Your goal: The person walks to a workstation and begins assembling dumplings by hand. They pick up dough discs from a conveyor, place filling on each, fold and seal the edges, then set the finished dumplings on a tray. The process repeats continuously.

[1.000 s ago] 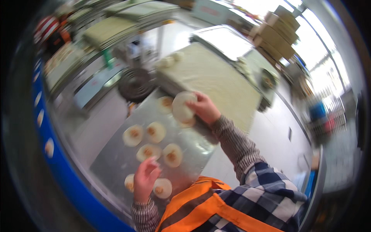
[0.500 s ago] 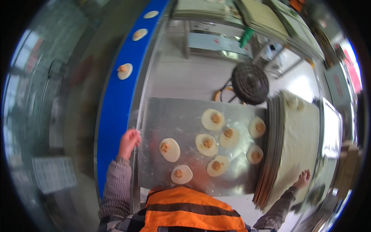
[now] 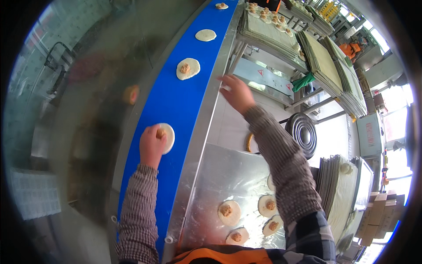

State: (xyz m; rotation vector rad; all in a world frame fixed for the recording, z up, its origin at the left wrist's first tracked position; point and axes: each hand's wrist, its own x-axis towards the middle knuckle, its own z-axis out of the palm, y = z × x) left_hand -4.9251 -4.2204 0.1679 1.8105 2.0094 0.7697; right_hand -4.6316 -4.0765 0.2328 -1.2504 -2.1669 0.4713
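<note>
My left hand (image 3: 152, 147) is over the blue conveyor belt (image 3: 145, 110), its curled fingers closed on the left edge of a filled dough round (image 3: 168, 140). Part of that round's tan filling is hidden by the fingers. My right hand (image 3: 238, 93) hangs in the air just past the belt's metal edge, loosely bent, with its fingers apart and nothing seen in them. Farther up the belt lie another dough round with filling (image 3: 188, 69), a pale round (image 3: 205, 35) with no filling visible and a small filled one (image 3: 222, 6).
Several filled dough rounds (image 3: 229, 213) lie on the metal table (image 3: 211, 180) before me. Stacked cloth-covered boards (image 3: 336, 189) stand at right. Beyond are a round black stool (image 3: 301, 134) and a rack of boards (image 3: 268, 33) bearing more rounds.
The view has swung toward the belt. My left hand has moved from the belt's edge onto a dough round; my right hand has come from the stacked boards across to the belt side.
</note>
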